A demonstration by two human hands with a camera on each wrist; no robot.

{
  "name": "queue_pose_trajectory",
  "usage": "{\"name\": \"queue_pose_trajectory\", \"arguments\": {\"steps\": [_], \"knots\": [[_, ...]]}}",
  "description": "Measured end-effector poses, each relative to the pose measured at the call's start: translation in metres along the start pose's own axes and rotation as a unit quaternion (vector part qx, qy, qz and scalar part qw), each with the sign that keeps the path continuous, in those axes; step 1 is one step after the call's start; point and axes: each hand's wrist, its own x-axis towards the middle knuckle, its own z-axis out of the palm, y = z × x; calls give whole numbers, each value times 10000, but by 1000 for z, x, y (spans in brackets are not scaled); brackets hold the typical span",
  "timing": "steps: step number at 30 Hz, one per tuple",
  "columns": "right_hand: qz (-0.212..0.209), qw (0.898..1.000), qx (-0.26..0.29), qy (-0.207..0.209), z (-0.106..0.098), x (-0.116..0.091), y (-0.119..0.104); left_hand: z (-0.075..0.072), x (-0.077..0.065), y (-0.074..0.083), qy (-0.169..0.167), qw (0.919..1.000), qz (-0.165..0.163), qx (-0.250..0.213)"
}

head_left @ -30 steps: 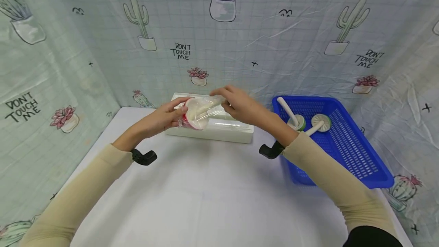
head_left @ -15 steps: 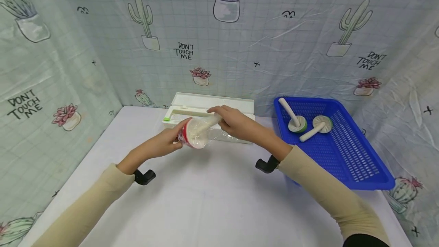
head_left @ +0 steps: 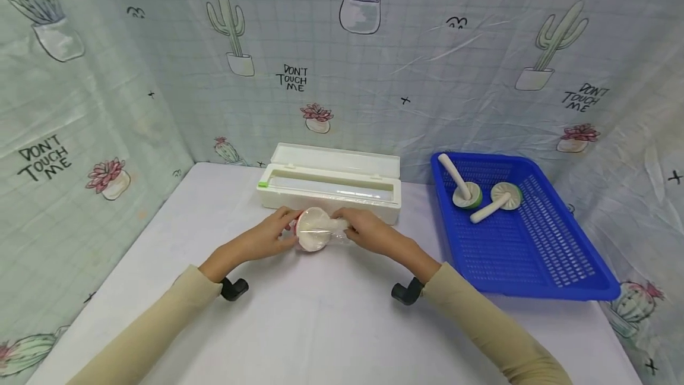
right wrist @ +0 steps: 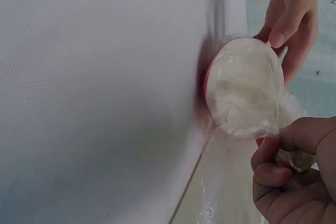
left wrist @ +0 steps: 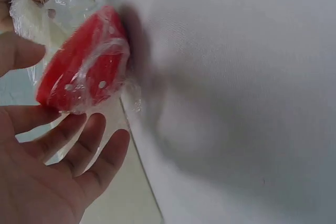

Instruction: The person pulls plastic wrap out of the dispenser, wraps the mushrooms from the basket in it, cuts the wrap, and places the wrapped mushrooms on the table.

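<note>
1. In the head view we look forward and down over the table [head_left: 320, 325], far enough back for both sleeves [head_left: 155, 319], the box [head_left: 331, 186], the basket [head_left: 513, 254] and the curtain [head_left: 374, 100] behind
2. In the left wrist view we look from close in past the left hand [left wrist: 42, 177], the scene turned sideways, table on the right
3. In the right wrist view we sit near the right hand [right wrist: 296, 174], sideways too, table on the left
4. Both wrist views share the mushroom [head_left: 312, 229] from opposite sides, red cap [left wrist: 86, 61] against pale underside [right wrist: 244, 87]; the head view shows it smaller, near mid-frame
</note>
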Motion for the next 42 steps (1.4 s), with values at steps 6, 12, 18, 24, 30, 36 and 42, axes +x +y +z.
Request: {"name": "queue_pose_trajectory", "arguments": {"steps": [6, 12, 18, 24, 30, 36, 42], "knots": [[246, 9996, 103, 134, 0, -3, 8, -1, 8, -4, 912, 9951, -335, -168], [386, 9991, 71, 137, -2, -4, 11, -15, 19, -29, 2839, 9477, -1445, -180], [554, 9983, 129, 92, -3, -7, 18, -28, 39, -60, 2198, 9537, -1889, -800], [567, 9970, -58, -525, -12, -9, 20, -26, 42, -70, 2332, 9522, -1867, -638], [1121, 9741, -687, -1838, -48, -11, -2, -25, 39, -69, 2555, 9381, -2214, -749], [1095, 9775, -1085, -1439, -71, 31, -39, -26, 41, -71, 2585, 9358, -2250, -826], [324, 9903, -441, -1279, -58, 119, -38, -26, 40, -80, 2670, 9349, -2177, -852]]}}
